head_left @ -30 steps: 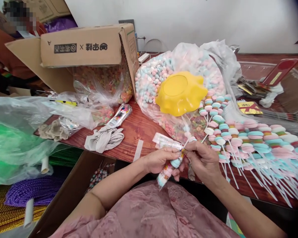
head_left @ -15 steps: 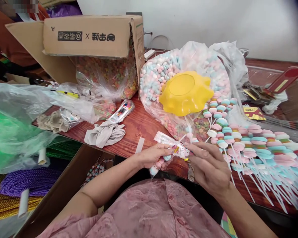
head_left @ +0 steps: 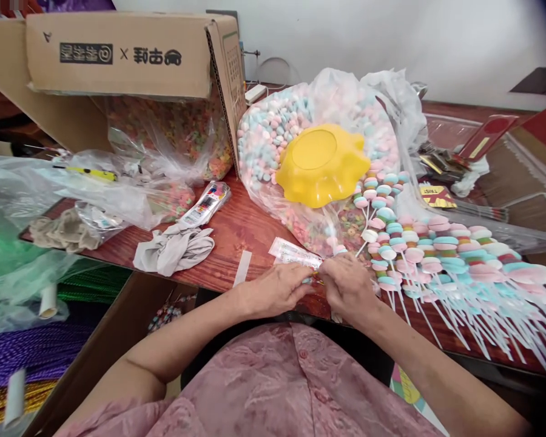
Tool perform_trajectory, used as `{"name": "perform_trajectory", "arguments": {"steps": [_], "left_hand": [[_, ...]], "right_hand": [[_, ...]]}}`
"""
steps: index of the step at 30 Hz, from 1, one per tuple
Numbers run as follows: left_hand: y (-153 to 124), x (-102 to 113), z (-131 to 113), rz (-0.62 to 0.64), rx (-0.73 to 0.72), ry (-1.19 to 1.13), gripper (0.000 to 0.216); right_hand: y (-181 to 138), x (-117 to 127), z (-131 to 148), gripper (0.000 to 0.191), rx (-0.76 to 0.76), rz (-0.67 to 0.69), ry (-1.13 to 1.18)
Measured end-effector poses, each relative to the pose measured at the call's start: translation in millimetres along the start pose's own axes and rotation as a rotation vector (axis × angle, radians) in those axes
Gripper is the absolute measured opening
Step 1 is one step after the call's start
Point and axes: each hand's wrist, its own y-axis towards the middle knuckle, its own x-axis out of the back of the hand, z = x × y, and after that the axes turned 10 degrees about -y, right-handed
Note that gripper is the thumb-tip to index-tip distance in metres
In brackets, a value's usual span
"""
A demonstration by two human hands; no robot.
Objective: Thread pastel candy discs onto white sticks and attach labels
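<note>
My left hand [head_left: 275, 290] and my right hand [head_left: 348, 285] meet at the table's front edge, both closed on a candy skewer in a clear wrapper; the skewer is mostly hidden under my fingers. A thin stack of clear wrappers [head_left: 295, 252] lies just beyond my left hand. To the right, several pink, blue and white candy skewers [head_left: 446, 255] lie in a pile on the red-brown table [head_left: 246, 227], sticks pointing toward me.
A yellow plastic bowl [head_left: 318, 164] rests upside down on a big clear bag of pastel candies [head_left: 273, 130]. A tilted cardboard box [head_left: 118, 54] covers a bag of coloured rings. Grey cloth [head_left: 175, 249], a packet [head_left: 207, 203] and plastic bags lie left.
The wrapped skewer hung below my hands a second ago; now both hands have closed together over it at the table edge. The view has shifted slightly.
</note>
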Motion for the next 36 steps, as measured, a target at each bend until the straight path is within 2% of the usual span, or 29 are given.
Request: {"name": "perform_trajectory", "arguments": {"steps": [3,5,7,9,10,12,15,18,21,25,29,33,36], "left_hand": [[0.1,-4.0,8.5,-0.080,-0.076,0.182,0.019],[2.3,-3.5,17.3,-0.119,-0.055,0.136,0.023],[4.8,-0.5,25.7,-0.202,0.050,-0.047,0.020],[6.0,3.9,30.0,-0.291,0.234,-0.328,0.021],[6.1,6.0,29.9,-0.315,0.316,-0.476,0.025],[5.4,8.5,25.0,-0.312,0.384,-0.743,0.030],[4.7,4.9,12.2,-0.213,0.337,-0.965,0.034],[5.8,-7.0,4.8,-0.174,0.359,-0.975,0.034],[7.2,-19.6,6.4,-0.227,0.369,-0.923,0.031],[5.6,-25.3,12.9,-0.303,0.372,-0.900,0.031],[1.8,-23.0,18.0,-0.246,0.415,-0.941,0.025],[1.8,-22.4,21.6,-0.200,0.414,-1.068,0.021],[2.7,-24.6,22.7,-0.197,0.411,-1.166,0.021]], "right_hand": [[3.6,-9.5,-3.5,0.021,-0.187,0.029,0.102],[8.1,-5.8,-5.1,0.018,-0.309,-0.002,0.215],[11.7,4.3,-5.2,0.013,-0.417,-0.145,0.341],[11.8,15.1,-3.0,0.009,-0.492,-0.313,0.401],[10.2,18.6,-1.1,0.008,-0.503,-0.354,0.405],[4.2,19.5,3.7,0.011,-0.474,-0.325,0.379],[-5.2,8.8,10.6,0.015,-0.373,-0.227,0.283],[-8.5,-1.1,14.7,0.017,-0.283,-0.220,0.063],[-7.2,-0.3,17.3,0.022,-0.211,-0.193,-0.065],[-9.7,8.4,14.8,0.018,-0.264,-0.087,0.126],[-18.7,12.6,7.7,0.018,-0.339,0.041,0.290],[-24.9,13.9,7.9,0.017,-0.237,-0.015,0.072],[-25.9,12.8,10.4,0.026,-0.110,-0.104,-0.075]]}}
